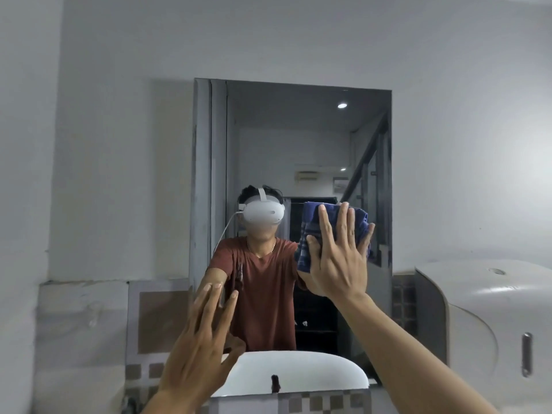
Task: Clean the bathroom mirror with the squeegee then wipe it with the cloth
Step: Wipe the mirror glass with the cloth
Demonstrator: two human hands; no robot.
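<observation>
The rectangular bathroom mirror (310, 138) hangs on the grey wall ahead. My right hand (337, 258) presses a folded dark blue cloth (310, 228) flat against the glass at the mirror's right middle, fingers spread over it. My left hand (200, 345) floats in front of the mirror's lower left corner, fingers apart and holding nothing. The glass reflects a person in a red-brown shirt with a white headset. No squeegee is in view.
A white paper dispenser (490, 321) is mounted on the wall to the right of the mirror. A white basin (298, 369) shows in the mirror's bottom part. Patterned tiles (143, 369) run along the wall below.
</observation>
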